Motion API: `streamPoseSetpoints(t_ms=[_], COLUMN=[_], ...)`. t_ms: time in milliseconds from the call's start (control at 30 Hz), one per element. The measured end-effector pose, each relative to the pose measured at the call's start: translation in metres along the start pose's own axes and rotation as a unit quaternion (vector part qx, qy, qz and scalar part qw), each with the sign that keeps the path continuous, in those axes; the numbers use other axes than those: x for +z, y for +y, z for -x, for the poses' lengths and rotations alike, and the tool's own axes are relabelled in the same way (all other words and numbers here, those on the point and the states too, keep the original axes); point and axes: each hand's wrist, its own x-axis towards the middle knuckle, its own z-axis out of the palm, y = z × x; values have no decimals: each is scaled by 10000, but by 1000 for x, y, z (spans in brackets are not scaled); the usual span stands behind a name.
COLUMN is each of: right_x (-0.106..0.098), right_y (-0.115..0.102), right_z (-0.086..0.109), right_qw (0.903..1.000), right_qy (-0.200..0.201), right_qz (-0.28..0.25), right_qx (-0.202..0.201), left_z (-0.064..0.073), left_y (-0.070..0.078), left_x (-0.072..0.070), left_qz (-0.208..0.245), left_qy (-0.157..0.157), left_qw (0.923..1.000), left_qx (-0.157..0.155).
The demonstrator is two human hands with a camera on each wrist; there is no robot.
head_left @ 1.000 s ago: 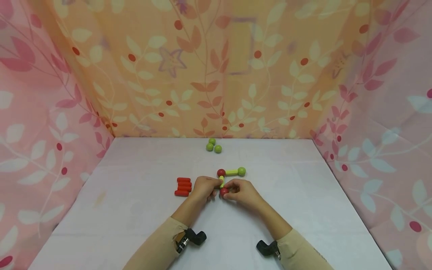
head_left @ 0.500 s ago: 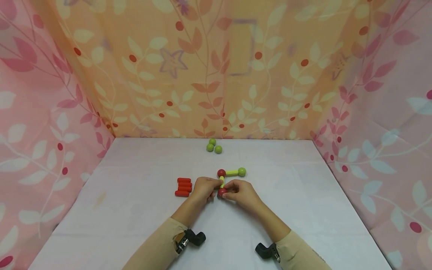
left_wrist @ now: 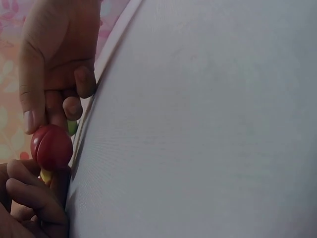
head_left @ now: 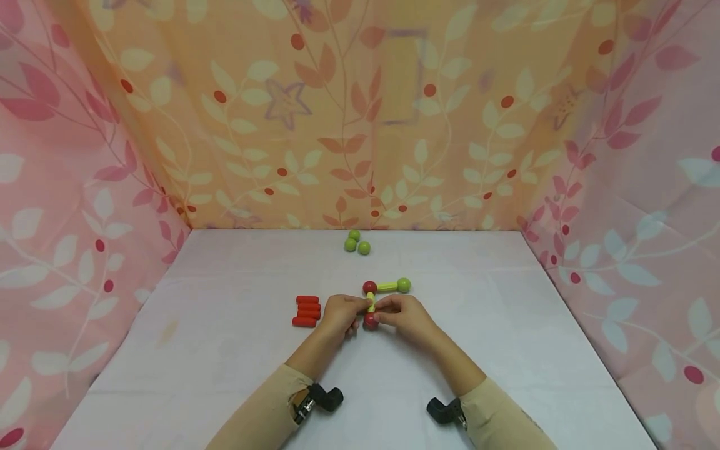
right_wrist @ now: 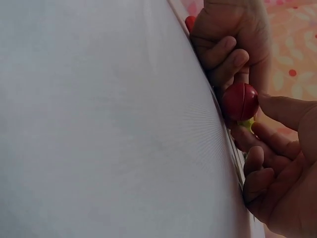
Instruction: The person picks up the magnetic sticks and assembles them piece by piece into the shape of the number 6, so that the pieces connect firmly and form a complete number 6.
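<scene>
A person in beige sleeves works with both bare hands near the middle of a white tabletop. From where I stand, the left hand has its thumb and fingers closed in a pinch on the near yellow stick, whose length runs toward the person. The right hand pinches the near red ball, at the close end of that stick; its thumb is against the ball's side, and a seam line shows on the ball's surface. The two hands are just beside each other. The exact joint between stick and ball is partly covered by fingers.

At the far end of the near yellow stick sits the far red ball. From it the far yellow stick runs to the right and ends at a green ball, so that the pieces form a corner.

Just left of the left hand, four red sticks lie side by side in a row. Three loose green balls are clustered near the tabletop's far edge, well apart from the hands. A black camera is fitted at each wrist. Leaf-patterned cloth rises behind the tabletop and along its sides.
</scene>
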Motion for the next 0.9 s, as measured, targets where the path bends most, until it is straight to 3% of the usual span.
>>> streamPoseSetpoints(t_ms=[200, 400, 733, 900], right_x=[0, 3, 3, 1], right_y=[1, -3, -5, -5], right_z=[-13, -21, -30, -35], right_qw=[9995, 9979, 9959, 9953], right_qy=[136, 374, 299, 267], right_qz=[-237, -104, -91, -138], right_qx=[166, 524, 844, 926], left_z=[0, 1, 8, 8], left_y=[-2, -1, 5, 7], left_x=[-4, -7, -10, -9], left_qz=[37, 95, 97, 14], left_qy=[-113, -252, -373, -423], left_qw=[9999, 9996, 9990, 9989], left_qx=[57, -7, -216, -177])
